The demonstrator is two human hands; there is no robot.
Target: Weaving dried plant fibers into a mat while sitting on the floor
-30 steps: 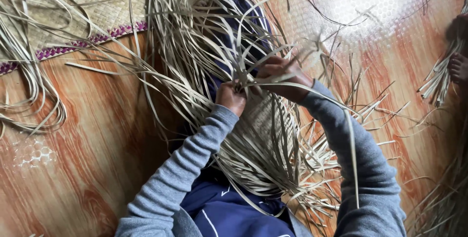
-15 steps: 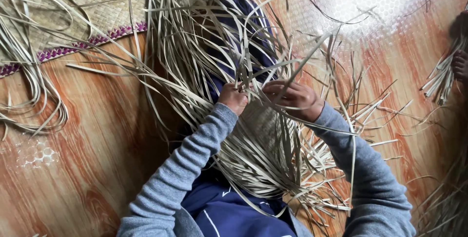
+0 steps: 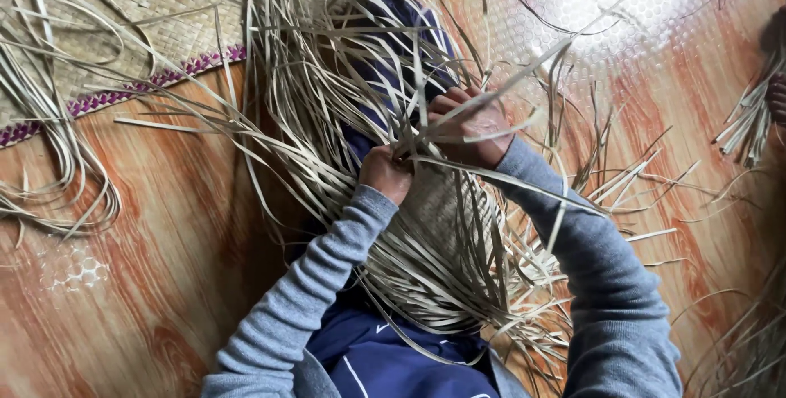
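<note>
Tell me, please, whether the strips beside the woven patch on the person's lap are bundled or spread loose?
Spread loose. The pale strips fan out unbound around the woven patch; left hand and right hand grip a few.

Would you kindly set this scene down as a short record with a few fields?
Setting: wood-patterned floor, seen from above
Left hand: closed on pale straw strips at the edge of a small woven panel
Right hand: fingers curled round strips just above the panel
Loose strips: fan out from the lap in all directions
Woven mat: upper left, with a purple border
Another person's hand: far right edge, beside a strip bundle
</note>
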